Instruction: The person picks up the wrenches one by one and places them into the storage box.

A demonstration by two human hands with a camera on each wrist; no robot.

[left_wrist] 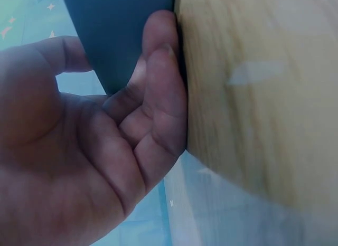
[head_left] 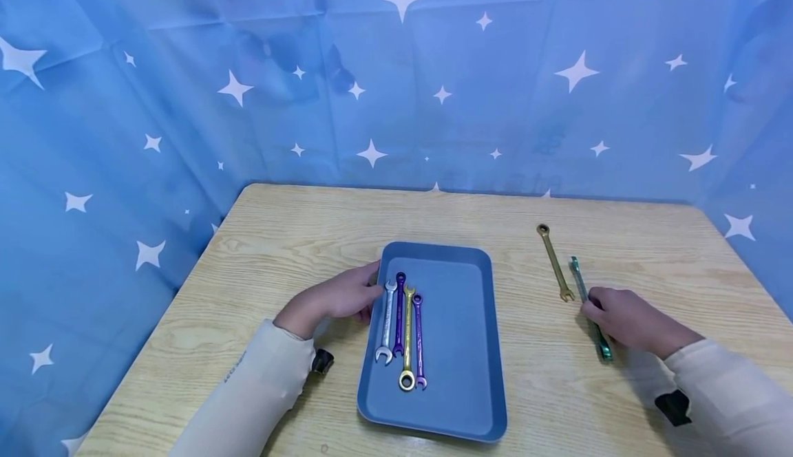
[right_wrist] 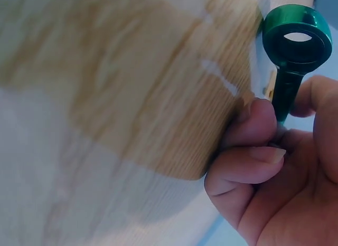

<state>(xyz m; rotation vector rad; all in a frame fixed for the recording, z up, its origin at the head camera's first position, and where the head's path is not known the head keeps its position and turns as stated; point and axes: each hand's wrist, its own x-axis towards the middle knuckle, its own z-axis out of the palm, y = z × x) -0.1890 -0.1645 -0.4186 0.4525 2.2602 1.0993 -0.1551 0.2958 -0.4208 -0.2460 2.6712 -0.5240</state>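
My left hand (head_left: 343,295) grips the left rim of a blue tray (head_left: 461,347). In the left wrist view the thumb lies on one side of the tray wall (left_wrist: 119,35) and the curled fingers (left_wrist: 163,93) on the other, against the wood. Inside the tray, along its left half, several wrenches lie side by side: a silver wrench (head_left: 387,323), a dark purple one (head_left: 399,312), a gold one (head_left: 408,333) and a lighter purple one (head_left: 419,340). On the right, my right hand (head_left: 632,319) pinches a green ratcheting wrench (right_wrist: 290,82) by its middle, close to the tabletop.
A bronze-coloured wrench (head_left: 554,264) lies on the wooden table (head_left: 310,230), just left of the green one. Behind the table hangs a blue cloth (head_left: 495,120) printed with white stars.
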